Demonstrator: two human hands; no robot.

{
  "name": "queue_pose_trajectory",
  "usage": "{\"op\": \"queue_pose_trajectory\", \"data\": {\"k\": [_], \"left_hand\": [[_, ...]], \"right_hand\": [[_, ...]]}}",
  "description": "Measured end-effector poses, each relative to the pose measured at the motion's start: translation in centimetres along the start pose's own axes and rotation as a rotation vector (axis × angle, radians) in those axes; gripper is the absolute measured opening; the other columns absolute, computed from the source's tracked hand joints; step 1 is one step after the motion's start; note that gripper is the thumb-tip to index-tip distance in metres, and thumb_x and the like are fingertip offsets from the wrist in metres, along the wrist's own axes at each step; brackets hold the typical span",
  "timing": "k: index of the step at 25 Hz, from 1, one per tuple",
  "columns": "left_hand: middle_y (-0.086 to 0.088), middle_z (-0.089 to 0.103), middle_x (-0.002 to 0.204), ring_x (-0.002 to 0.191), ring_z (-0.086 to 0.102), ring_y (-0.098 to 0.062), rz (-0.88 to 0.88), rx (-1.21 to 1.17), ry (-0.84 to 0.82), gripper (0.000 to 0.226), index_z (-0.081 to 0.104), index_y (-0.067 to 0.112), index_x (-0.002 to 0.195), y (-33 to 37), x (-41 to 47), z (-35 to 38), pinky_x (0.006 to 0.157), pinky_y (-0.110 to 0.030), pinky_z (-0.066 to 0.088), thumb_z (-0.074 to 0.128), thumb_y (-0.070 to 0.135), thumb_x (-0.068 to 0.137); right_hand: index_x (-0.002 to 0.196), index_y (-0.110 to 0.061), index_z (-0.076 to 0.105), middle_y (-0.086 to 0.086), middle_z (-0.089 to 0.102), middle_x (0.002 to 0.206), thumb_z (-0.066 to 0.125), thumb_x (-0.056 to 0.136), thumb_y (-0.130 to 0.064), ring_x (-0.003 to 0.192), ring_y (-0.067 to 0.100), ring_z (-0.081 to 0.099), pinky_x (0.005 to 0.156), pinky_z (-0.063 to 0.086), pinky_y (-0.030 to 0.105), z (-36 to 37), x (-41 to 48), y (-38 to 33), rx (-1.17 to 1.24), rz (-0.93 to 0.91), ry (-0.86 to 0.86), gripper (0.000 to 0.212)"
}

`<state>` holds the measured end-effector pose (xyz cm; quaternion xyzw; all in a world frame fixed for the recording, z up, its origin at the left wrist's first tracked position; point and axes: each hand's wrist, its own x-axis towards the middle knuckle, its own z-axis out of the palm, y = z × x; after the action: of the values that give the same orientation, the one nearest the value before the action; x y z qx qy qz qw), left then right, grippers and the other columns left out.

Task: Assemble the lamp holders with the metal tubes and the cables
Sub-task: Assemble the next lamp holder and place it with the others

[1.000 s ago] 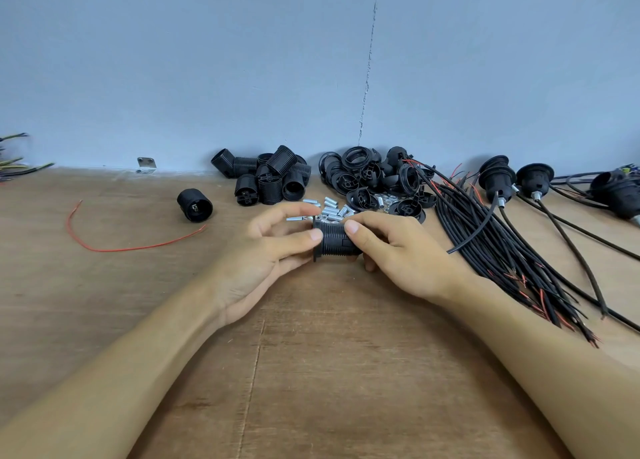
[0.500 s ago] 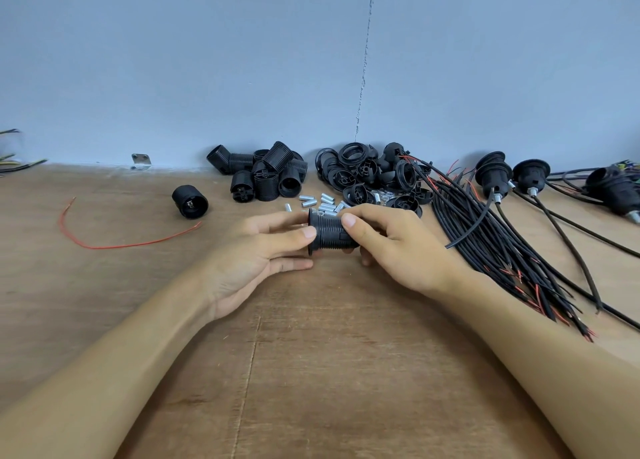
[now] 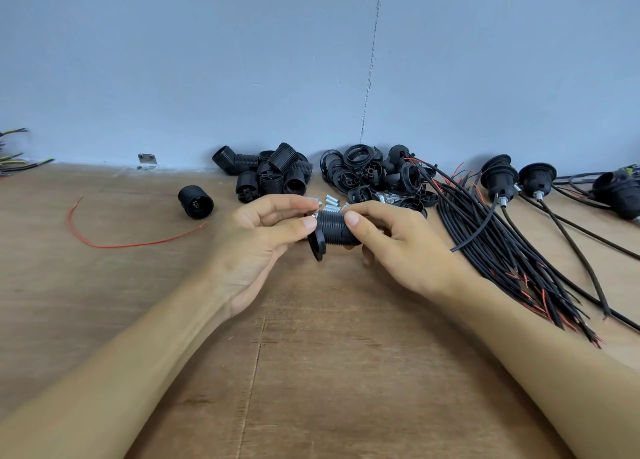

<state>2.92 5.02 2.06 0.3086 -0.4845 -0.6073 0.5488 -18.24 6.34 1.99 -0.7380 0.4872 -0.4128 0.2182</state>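
Above the desk (image 3: 311, 354), the right hand (image 3: 398, 247) grips the threaded lamp holder (image 3: 334, 230) while the left hand (image 3: 256, 240) pinches its flanged end; keeping both ends square should prevent cross-threading.

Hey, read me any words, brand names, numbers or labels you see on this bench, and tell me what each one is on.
No text can be read here.
The lamp holder held by the left hand and the right hand shows no print.
Any moulded marks on the loose holders piled farther back are too small to tell.
The cables show no lettering.
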Motion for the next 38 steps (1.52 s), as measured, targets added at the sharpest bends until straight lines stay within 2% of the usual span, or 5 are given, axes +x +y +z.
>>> {"op": "queue_pose_trajectory", "data": {"k": [9, 13, 20, 28, 38], "left_hand": [[-0.008, 0.078, 0.106, 0.094, 0.074, -0.016, -0.107, -0.077, 0.116, 0.023, 0.072, 0.005, 0.110, -0.63, 0.02, 0.89, 0.075, -0.025, 0.060, 0.063, 0.019, 0.095], [-0.004, 0.078, 0.106, 0.097, 0.076, -0.018, -0.181, -0.040, 0.112, 0.027, 0.070, 0.009, 0.116, -0.80, 0.02, 1.07, 0.083, -0.033, 0.060, 0.053, 0.026, 0.104], [-0.015, 0.074, 0.117, 0.105, 0.074, -0.026, -0.196, -0.091, 0.090, 0.036, 0.067, 0.002, 0.122, -0.52, -0.11, 0.97, 0.088, -0.043, 0.061, 0.059, 0.027, 0.097], [-0.015, 0.073, 0.119, 0.109, 0.072, -0.029, -0.143, -0.044, 0.077, 0.031, 0.070, 0.005, 0.119, -0.56, -0.02, 0.74, 0.091, -0.041, 0.060, 0.061, 0.024, 0.096], [-0.012, 0.077, 0.107, 0.094, 0.076, -0.032, -0.129, 0.143, 0.043, 0.034, 0.075, 0.013, 0.114, -0.39, -0.09, 0.43, 0.074, -0.034, 0.063, 0.058, 0.039, 0.098]], "right_hand": [[0.113, -0.036, 0.070, -0.011, 0.070, 0.083, 0.061, 0.097, -0.044, 0.071, 0.004, 0.062, 0.069, 0.048, 0.021, 0.26, -0.20, -0.42, -0.013, -0.063, 0.030, 0.020], [0.120, -0.031, 0.069, -0.038, 0.063, 0.082, 0.066, 0.095, -0.040, 0.069, -0.016, 0.058, 0.063, 0.040, 0.004, 0.23, -0.43, -0.83, -0.142, -0.149, 0.045, 0.027], [0.123, -0.043, 0.062, -0.027, 0.069, 0.104, 0.054, 0.094, -0.055, 0.092, 0.005, 0.067, 0.078, 0.055, 0.031, 0.26, -0.20, -0.70, -0.182, -0.152, 0.034, 0.032], [0.122, -0.036, 0.067, -0.040, 0.061, 0.087, 0.057, 0.097, -0.049, 0.088, -0.010, 0.062, 0.074, 0.040, 0.008, 0.05, -0.16, -0.63, -0.173, -0.193, 0.035, 0.030], [0.126, -0.036, 0.066, -0.029, 0.069, 0.111, 0.058, 0.099, -0.042, 0.096, -0.007, 0.065, 0.078, 0.052, 0.019, -0.15, -0.16, -0.81, -0.152, -0.193, 0.000, 0.029]]}}
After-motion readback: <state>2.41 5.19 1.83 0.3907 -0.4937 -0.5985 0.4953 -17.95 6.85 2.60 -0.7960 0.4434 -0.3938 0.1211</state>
